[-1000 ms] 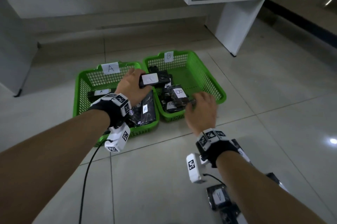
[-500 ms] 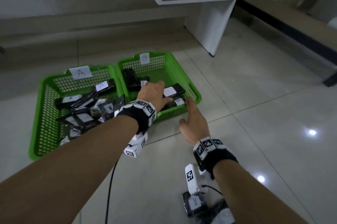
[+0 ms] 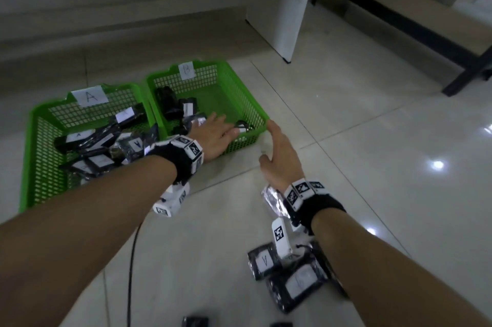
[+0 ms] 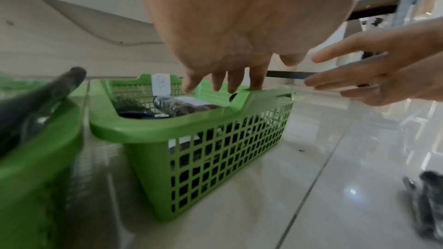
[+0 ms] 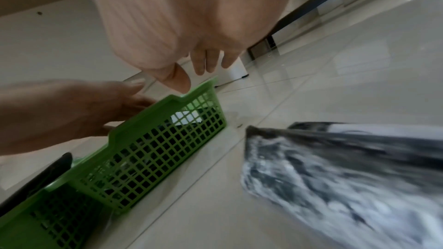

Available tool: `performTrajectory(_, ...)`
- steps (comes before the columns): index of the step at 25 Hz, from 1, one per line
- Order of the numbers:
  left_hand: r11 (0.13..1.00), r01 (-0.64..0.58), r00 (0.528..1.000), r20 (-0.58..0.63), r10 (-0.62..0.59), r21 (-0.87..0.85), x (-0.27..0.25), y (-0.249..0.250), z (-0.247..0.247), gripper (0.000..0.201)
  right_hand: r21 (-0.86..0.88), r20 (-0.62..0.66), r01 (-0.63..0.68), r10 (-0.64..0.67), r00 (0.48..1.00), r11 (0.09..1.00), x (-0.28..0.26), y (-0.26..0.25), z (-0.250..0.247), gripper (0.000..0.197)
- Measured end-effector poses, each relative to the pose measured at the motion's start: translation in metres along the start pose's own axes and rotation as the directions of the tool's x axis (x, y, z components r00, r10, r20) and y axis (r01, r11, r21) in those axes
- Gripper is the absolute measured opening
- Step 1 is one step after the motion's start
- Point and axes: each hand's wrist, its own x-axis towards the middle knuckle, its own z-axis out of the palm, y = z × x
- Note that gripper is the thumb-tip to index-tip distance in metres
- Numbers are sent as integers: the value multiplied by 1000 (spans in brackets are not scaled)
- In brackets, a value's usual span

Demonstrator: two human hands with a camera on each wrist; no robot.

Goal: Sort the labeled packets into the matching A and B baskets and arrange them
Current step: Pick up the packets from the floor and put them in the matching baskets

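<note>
Two green baskets stand side by side on the floor: basket A (image 3: pixel 40 140) on the left, piled with black labeled packets (image 3: pixel 98 161), and basket B (image 3: pixel 239 92) on the right with a few packets (image 3: pixel 170 100) at its left and near side. My left hand (image 3: pixel 221 132) reaches over basket B's near rim (image 4: pixel 153 129), fingers straight, above a packet (image 3: pixel 243 128) with a white label. My right hand (image 3: pixel 279 148) hovers open just off basket B's near right corner, holding nothing. More packets (image 3: pixel 298 284) lie on the floor under my right forearm.
A white cabinet leg (image 3: pixel 282 20) stands behind basket B. A dark-framed bench (image 3: pixel 399 17) runs along the right. A black cable (image 3: pixel 130 273) trails across the tiles below my left arm. A crinkled packet (image 5: pixel 335 177) lies close by the right wrist.
My left hand carried the packet from over basket A across into basket B and let it go. My right hand released its packet, opened and drew back to the basket's corner.
</note>
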Motion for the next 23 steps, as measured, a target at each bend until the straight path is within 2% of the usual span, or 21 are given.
performTrajectory(2,989,-118,981,-145,130,90,-10,1,-1,56,-33,-79,-86,84,993,996,-25,13,-16,77)
performTrajectory(3,967,-198,944,-234,232,159,-15,6,0,51,-62,-95,-133,127,987,989,-40,21,-23,73)
performTrajectory(4,937,-275,888,-315,334,218,-21,12,-2,41,-99,-101,-169,159,982,981,-52,29,-31,68)
performTrajectory(5,902,-353,840,-342,422,247,-28,24,1,31,-146,-98,-209,196,976,967,-66,38,-39,63)
performTrajectory(6,870,-432,818,-304,489,238,-38,38,6,21,-194,-91,-246,232,968,950,-82,48,-45,57)
performTrajectory(7,841,-494,817,-214,536,221,-45,50,12,15,-236,-87,-285,272,958,929,-95,56,-50,52)
performTrajectory(9,772,-588,801,36,598,240,-60,75,35,13,-260,-102,-388,375,921,884,-123,71,-57,45)
performTrajectory(11,677,-639,765,202,612,365,-70,93,64,24,-251,-155,-495,471,869,832,-149,79,-61,43)
performTrajectory(13,667,-610,781,183,597,428,-73,106,84,36,-257,-173,-562,535,827,786,-165,82,-62,50)
performTrajectory(15,735,-551,829,160,535,395,-71,116,90,54,-259,-143,-571,554,820,779,-174,85,-61,59)
performTrajectory(17,827,-452,891,208,403,333,-65,123,87,68,-266,-121,-561,550,826,784,-179,90,-60,65)
performTrajectory(19,811,-426,904,213,370,401,-59,126,85,63,-270,-108,-569,563,820,777,-180,96,-62,69)
performTrajectory(21,725,-449,894,266,362,522,-61,128,82,39,-285,-103,-577,574,812,765,-178,100,-68,66)
performTrajectory(23,684,-483,874,348,339,546,-65,121,84,23,-224,-155,-567,546,824,793,-174,102,-73,41)
